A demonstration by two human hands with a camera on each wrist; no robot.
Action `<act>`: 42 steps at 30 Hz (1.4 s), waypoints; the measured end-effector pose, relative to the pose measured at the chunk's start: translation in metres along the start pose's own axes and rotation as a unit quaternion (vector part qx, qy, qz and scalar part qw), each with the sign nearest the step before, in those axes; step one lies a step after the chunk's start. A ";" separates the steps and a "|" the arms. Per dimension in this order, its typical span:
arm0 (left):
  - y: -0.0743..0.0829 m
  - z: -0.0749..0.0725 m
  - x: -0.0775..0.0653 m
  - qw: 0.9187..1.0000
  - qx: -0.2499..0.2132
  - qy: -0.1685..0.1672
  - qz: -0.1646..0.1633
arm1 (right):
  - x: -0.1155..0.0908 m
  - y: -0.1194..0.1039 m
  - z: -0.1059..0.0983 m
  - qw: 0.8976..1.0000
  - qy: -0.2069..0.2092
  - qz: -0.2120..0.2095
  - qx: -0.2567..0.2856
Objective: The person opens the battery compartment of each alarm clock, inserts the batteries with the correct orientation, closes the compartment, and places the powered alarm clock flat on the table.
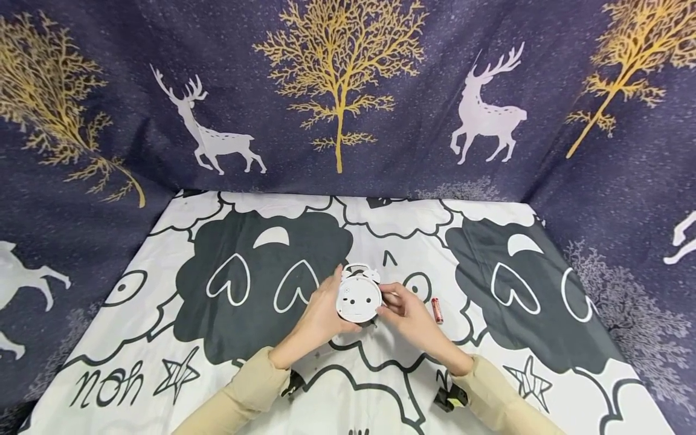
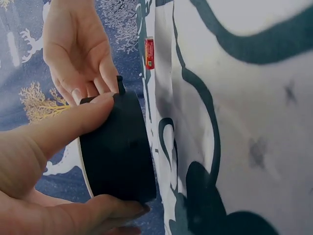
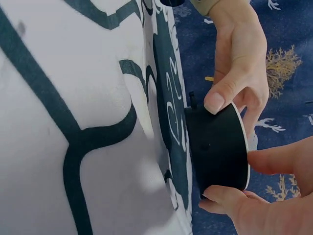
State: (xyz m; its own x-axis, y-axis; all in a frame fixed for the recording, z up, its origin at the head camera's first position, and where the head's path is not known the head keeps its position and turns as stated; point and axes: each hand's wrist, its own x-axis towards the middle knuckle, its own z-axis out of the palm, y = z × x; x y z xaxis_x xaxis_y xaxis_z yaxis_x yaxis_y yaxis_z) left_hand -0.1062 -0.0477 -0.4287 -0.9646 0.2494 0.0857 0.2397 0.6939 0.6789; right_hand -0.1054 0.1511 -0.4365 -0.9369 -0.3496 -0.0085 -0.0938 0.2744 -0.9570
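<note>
Both hands hold a twin-bell alarm clock (image 1: 359, 300) over the sheet, its white back turned up toward the head camera and its bells and handle at the far end. My left hand (image 1: 321, 308) grips the left side, with the thumb and fingers (image 2: 117, 205) spread round the black casing (image 2: 120, 152). At the right side, my right hand (image 1: 410, 317) pinches the rim between thumb and fingers (image 3: 222, 196). The clock's front faces downward, hidden from the head view. To the right of the right hand lies a red battery (image 1: 437, 310).
A white sheet with black cartoon drawings (image 1: 380, 217) covers the table. Dark blue cloth with deer and trees (image 1: 304, 139) hangs behind and on both sides. Black wrist straps (image 1: 450, 396) sit by the sleeves.
</note>
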 end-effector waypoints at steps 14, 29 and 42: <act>-0.003 0.010 0.000 0.999 0.045 0.012 0.013 | 0.008 0.007 0.000 0.998 -0.031 0.019 0.049; -0.006 0.012 0.001 0.996 0.079 -0.023 0.029 | 0.009 0.016 0.001 0.999 -0.031 0.039 0.021; -0.006 0.007 0.007 0.996 0.035 -0.066 0.045 | 0.007 0.000 0.006 0.973 0.085 -0.027 -0.215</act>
State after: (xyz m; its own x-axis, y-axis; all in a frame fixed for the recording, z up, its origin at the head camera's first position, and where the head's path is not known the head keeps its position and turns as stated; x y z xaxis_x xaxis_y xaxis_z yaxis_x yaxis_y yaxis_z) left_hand -0.1136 -0.0456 -0.4374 -0.9171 0.3963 0.0436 0.3358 0.7086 0.6206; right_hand -0.1100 0.1438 -0.4383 -0.9651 -0.2316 0.1220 -0.2432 0.6207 -0.7454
